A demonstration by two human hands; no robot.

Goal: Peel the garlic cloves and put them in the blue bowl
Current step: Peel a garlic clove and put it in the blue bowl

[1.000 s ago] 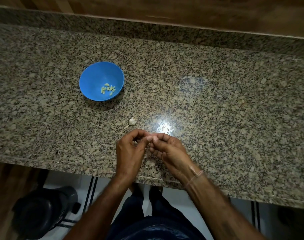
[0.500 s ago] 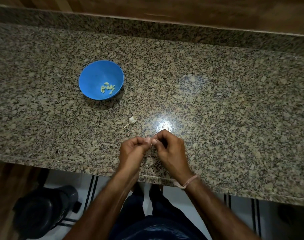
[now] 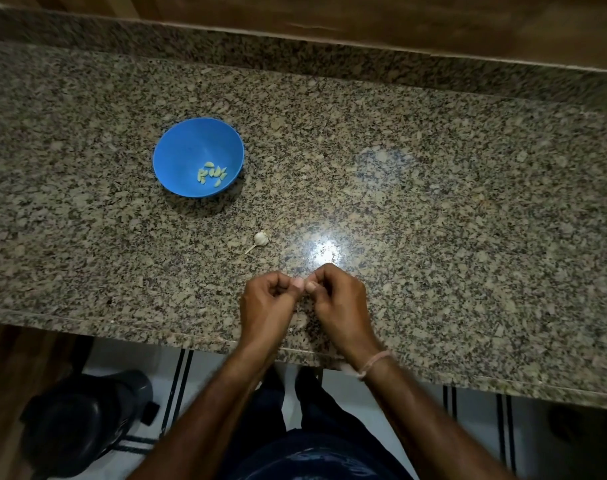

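Two curled hands, left hand (image 3: pixel 265 303) and right hand (image 3: pixel 340 299), are met thumb to thumb above the worktop (image 3: pixel 433 220); whatever is pinched is hidden. Peeled cloves (image 3: pixel 212 174) are held in the blue bowl (image 3: pixel 181 150).

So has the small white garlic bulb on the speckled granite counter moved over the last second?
No. The small white garlic bulb lies in the same spot, between the round blue plastic bowl and the bright glare on the counter.

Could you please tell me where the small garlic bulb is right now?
In the head view, the garlic bulb lies on the granite counter, between the blue bowl and the hands, apart from both.
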